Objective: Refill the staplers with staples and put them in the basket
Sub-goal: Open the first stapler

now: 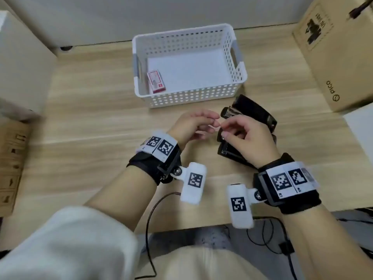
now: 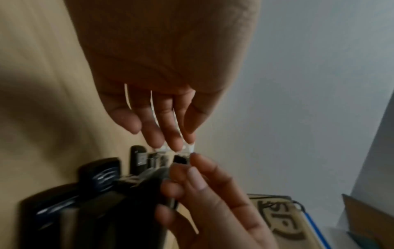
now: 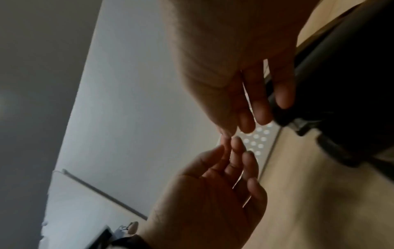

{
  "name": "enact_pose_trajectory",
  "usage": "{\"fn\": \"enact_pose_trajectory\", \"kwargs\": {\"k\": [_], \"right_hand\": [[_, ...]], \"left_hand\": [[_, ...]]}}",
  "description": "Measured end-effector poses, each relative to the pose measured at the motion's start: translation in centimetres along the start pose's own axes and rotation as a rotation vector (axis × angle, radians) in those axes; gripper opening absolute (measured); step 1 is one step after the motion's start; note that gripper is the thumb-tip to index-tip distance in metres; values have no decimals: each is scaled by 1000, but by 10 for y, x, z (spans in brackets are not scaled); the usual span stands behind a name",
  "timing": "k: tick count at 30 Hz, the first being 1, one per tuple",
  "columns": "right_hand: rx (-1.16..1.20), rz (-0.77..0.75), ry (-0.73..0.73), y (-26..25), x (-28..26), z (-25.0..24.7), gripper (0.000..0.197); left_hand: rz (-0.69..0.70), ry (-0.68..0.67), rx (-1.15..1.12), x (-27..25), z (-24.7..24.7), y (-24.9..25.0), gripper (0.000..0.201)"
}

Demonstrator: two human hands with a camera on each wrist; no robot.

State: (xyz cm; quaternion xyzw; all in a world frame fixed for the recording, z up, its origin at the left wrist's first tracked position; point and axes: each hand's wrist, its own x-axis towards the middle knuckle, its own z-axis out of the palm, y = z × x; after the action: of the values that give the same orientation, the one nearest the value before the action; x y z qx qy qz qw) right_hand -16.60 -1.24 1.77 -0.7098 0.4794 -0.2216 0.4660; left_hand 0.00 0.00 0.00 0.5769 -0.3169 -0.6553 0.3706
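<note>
my left hand (image 1: 193,126) floats above the desk (image 1: 96,122), fingers loosely extended, tips meeting my right hand's (image 1: 249,139) pinched thumb and forefinger. whether anything sits in that pinch i cannot tell. my right hand hangs over the near stapler (image 1: 227,151), lying open on the desk. a second stapler (image 1: 252,113), also open, lies just behind it, near the basket's (image 1: 193,96) front right corner. inside the basket, a staple box (image 1: 155,81) sits at the left.
</note>
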Motion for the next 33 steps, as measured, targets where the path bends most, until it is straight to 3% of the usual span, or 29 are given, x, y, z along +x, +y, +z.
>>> {"fn": "enact_pose_trajectory", "kwargs": {"k": [5, 10, 13, 17, 22, 29, 33], "right_hand": [[-120, -6, 42, 30, -22, -1, 27], [-156, 16, 43, 49, -28, -5, 43], [-282, 74, -34, 58, -23, 5, 58], [-404, 144, 11, 60, -19, 18, 53], [-401, 100, -53, 44, -10, 43, 54], [-375, -38, -310, 6, 15, 107, 46], [-298, -60, -356, -20, 23, 148, 42]], "left_hand": [[-63, -79, 179, 6, 11, -37, 33], [11, -125, 356, 15, 17, -55, 64], [62, -115, 516, 21, 22, -58, 64], [142, -95, 774, 21, 26, -58, 53], [134, 71, 757, 12, 5, -62, 44], [106, 355, 667, -32, -71, -85, 39], [142, 502, 648, -61, -107, -100, 35]]}}
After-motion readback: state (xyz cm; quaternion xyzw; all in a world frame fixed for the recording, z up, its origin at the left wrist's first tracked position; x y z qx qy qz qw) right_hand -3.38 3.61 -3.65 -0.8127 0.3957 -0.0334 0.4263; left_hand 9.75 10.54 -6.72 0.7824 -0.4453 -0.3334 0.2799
